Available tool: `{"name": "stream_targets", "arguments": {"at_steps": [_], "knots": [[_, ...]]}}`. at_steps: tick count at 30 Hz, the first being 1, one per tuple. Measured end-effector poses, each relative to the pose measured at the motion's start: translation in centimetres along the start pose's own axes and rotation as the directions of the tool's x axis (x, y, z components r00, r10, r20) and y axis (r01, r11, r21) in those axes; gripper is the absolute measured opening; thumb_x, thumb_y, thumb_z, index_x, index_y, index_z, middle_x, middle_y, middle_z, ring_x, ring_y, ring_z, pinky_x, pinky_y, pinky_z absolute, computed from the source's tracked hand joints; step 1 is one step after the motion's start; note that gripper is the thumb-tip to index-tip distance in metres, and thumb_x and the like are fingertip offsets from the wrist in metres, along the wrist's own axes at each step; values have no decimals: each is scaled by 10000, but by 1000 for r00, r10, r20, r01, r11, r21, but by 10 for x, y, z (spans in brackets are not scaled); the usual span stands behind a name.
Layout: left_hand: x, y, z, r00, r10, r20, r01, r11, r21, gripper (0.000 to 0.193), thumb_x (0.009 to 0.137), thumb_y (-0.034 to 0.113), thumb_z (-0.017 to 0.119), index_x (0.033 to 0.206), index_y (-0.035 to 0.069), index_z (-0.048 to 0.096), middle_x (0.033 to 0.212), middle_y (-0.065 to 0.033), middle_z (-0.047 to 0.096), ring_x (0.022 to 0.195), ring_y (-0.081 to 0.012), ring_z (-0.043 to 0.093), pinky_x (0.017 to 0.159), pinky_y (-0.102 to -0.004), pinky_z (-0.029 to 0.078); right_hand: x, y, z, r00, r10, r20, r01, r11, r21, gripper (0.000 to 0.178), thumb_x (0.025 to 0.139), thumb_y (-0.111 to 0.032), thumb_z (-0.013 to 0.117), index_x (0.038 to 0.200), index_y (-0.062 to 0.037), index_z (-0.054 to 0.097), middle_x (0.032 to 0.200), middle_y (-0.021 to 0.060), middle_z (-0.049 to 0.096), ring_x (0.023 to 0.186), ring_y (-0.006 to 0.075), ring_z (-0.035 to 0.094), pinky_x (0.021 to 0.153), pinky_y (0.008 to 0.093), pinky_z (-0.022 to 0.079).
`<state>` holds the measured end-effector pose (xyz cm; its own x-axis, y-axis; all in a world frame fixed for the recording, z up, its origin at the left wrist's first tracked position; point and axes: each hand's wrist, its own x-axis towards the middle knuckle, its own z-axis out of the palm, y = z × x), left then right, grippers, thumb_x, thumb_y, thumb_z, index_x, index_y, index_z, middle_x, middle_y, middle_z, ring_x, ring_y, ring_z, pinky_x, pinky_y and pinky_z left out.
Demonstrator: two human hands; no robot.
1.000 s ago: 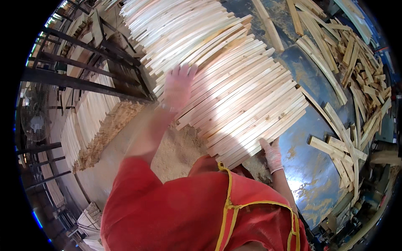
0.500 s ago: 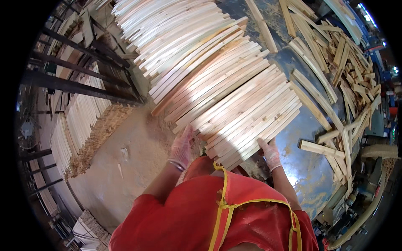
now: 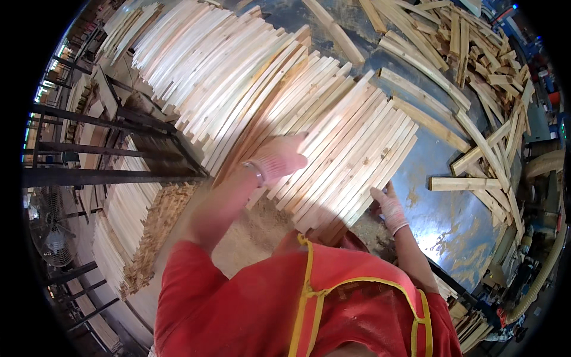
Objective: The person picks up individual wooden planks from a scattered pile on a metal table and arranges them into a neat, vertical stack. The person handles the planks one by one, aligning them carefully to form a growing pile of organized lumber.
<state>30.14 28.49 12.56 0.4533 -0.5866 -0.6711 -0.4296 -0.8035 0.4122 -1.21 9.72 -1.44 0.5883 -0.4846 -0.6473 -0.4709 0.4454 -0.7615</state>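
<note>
Pale wooden strips (image 3: pixel 351 152) lie side by side in a long slanting row in front of me. My left hand (image 3: pixel 278 159), in a whitish-pink work glove, reaches over the near part of this row, its fingers stretched toward the right across the strips. It is slightly blurred, and part of the wood beneath it is hidden. At the row's near right edge, my gloved right hand (image 3: pixel 389 209) is beside the outermost strip, thumb and fingers apart. The thumb is at the strip's edge; some fingertips are hard to make out.
A blue-grey metal table (image 3: pixel 437 217) carries loose boards (image 3: pixel 464 184) on the right. Farther back is a jumbled heap of offcuts (image 3: pixel 476 53). Dark metal rails (image 3: pixel 113 177) stand at left, by a stack of strips (image 3: pixel 151 238). A fan (image 3: pixel 56 238) is at far left.
My left hand has moved from the strips' near left ends up and over the row. The right hand remains at the right edge. The view has shifted, and the near strips look fanned slightly apart.
</note>
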Motion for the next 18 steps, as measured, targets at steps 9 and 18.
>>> {"name": "stream_targets", "arguments": {"at_steps": [9,18], "knots": [[-30,-157,41,563,337,-755,235,811,536,717,805,227,810,1456,84,546,1418,-103,567,1322,-324,548,1106,-503,461,9,-29,30,996,72,55,-57,969,-240,1060,876,-333,913,1640,-79,224,1046,91,663,777,169,621,647,335,538],[-39,-151,261,839,-544,8,-192,-310,-931,517,935,545,805,1197,109,706,1078,-106,692,1004,-231,671,785,-478,573,24,-5,5,986,105,128,-69,964,-256,1119,904,-293,874,1677,-23,112,861,49,641,685,149,585,573,332,499]]}}
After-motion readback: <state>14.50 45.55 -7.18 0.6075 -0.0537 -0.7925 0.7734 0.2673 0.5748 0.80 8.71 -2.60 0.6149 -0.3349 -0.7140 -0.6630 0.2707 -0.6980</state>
